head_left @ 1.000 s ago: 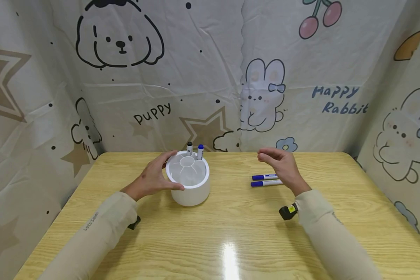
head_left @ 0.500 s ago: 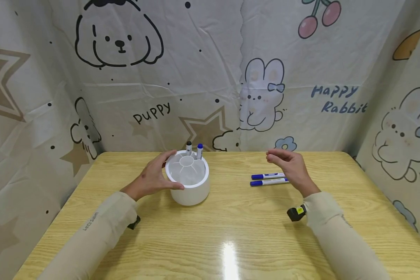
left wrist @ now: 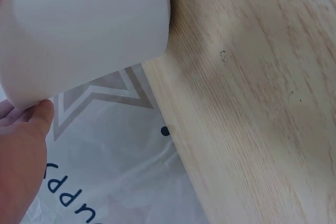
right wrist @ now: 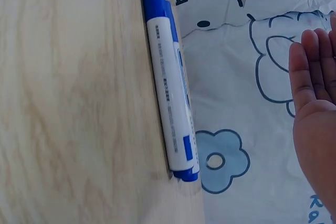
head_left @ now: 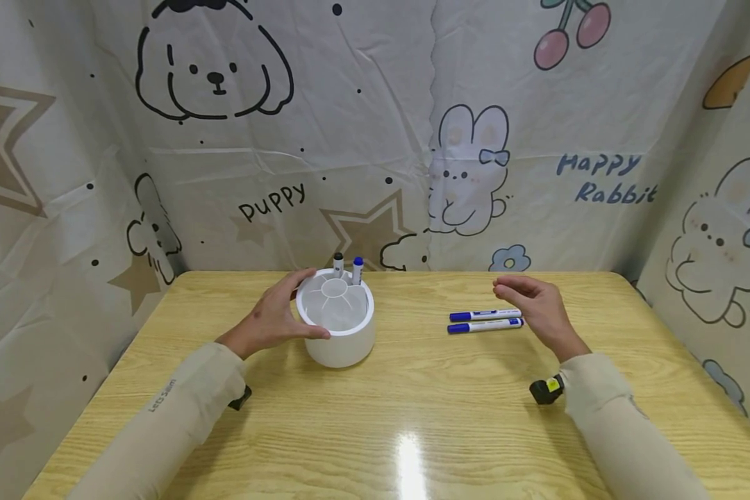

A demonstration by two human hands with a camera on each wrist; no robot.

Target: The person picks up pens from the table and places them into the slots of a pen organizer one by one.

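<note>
My left hand (head_left: 273, 316) grips a white round pen holder (head_left: 340, 351), thumb along the near rim and fingers round the far left side. In the left wrist view the holder's smooth wall (left wrist: 84, 30) fills the upper left, fingertips against it. A black-capped marker (head_left: 338, 267) and a blue-capped marker (head_left: 357, 272) stand in the holder's back compartments. To the right lie two white markers with blue caps, the farther marker (head_left: 484, 315) beside the nearer marker (head_left: 486, 326). My right hand (head_left: 540, 316) hovers just right of them, holding nothing, its fingers fairly straight in the right wrist view.
The wooden table (head_left: 350, 430) ends at a printed cloth backdrop (head_left: 362, 139) close behind the holder. More of this cloth hangs at both sides. A small black wrist camera (head_left: 546, 390) sits below the right cuff.
My right hand has moved right, away from the holder, uncovering the right ends of the two lying markers. The left hand and the holder have stayed in place.
</note>
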